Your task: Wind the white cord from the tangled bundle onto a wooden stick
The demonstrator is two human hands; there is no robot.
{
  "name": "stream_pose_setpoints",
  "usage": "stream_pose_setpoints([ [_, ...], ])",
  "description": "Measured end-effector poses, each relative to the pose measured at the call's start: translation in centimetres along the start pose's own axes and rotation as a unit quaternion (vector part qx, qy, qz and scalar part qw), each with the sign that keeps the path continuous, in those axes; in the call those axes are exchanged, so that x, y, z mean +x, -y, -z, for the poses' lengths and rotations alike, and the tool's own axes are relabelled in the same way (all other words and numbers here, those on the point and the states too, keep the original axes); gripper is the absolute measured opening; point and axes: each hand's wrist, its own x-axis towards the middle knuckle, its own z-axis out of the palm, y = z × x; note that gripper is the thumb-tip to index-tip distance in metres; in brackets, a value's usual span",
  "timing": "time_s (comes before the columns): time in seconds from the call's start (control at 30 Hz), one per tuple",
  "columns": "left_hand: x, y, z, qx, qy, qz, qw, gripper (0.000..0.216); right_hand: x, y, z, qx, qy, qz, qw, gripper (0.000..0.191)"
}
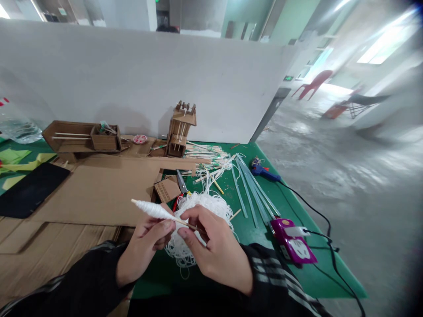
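Observation:
A thin wooden stick wound with white string [153,209] lies aslant between my hands, its bare tip pointing up and left. My left hand [147,246] is closed, thumb and fingers pinched at the lower end of the winding. Farther down, the fingers of my right hand [216,248] grip the bare part of the same stick. Beneath both hands is a large loose heap of white string [209,202], partly covered by them. Scissors [181,181] lie just behind the heap, next to a small piece of cardboard [167,189].
Cardboard models [181,132] and a long cardboard box [74,136] stand along the white partition [142,79]. On the green table [264,202] lie thin sticks [206,152], clear glue sticks [253,189], a blue glue gun [266,171] and a purple power strip [294,242] with cables. A black phone-like slab [31,189] rests left.

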Motion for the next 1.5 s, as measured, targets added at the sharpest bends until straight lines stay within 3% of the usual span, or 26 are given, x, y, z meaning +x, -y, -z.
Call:
stream_pose_setpoints([
  [0.1, 0.01, -0.02, 0.02, -0.002, 0.007, -0.002, 1.000, 0.028, -0.06, -0.08, -0.11, 0.004, -0.011, -0.015, 1.000, 0.003],
  [0.27, -0.01, -0.03, -0.02, -0.003, 0.004, 0.007, 1.000, 0.031, -0.04, -0.15, -0.01, 0.026, 0.000, 0.025, 0.999, 0.016],
  [0.4, -0.13, -0.09, -0.06, 0.003, -0.012, 0.011, 1.000, 0.030, -0.02, 0.04, -0.08, 0.018, -0.011, -0.016, 1.000, 0.004],
  [0.5, -0.17, -0.17, -0.05, 0.003, 0.005, 0.001, 1.000, 0.029, -0.03, -0.16, -0.17, 0.028, -0.012, -0.007, 1.000, 0.002],
  [0.67, 0.01, -0.05, 0.02, -0.002, -0.005, 0.007, 1.000, 0.029, 0.11, -0.21, -0.04, 0.019, 0.000, 0.040, 0.999, 0.018],
  [0.87, -0.06, -0.07, -0.13, -0.010, -0.002, 0.010, 1.000, 0.028, 0.10, 0.19, -0.15, 0.019, -0.004, -0.016, 1.000, 0.004],
  [1.07, -0.14, -0.15, -0.02, 0.004, 0.011, 0.005, 1.000, 0.029, 0.11, 0.06, -0.08, 0.017, 0.013, 0.040, 0.999, 0.019],
  [1.27, -0.07, 0.08, 0.28, 0.015, -0.009, 0.007, 1.000, 0.028, 0.00, 0.23, -0.16, 0.006, -0.009, -0.007, 1.000, 0.004],
  [1.43, -0.16, -0.04, 0.11, 0.002, 0.008, 0.003, 1.000, 0.027, -0.02, 0.03, -0.02, 0.014, 0.014, 0.040, 0.999, 0.017],
  [1.5, -0.18, -0.02, 0.08, -0.004, -0.004, 0.014, 1.000, 0.028, 0.04, 0.14, -0.01, 0.012, 0.015, 0.026, 0.999, 0.013],
])
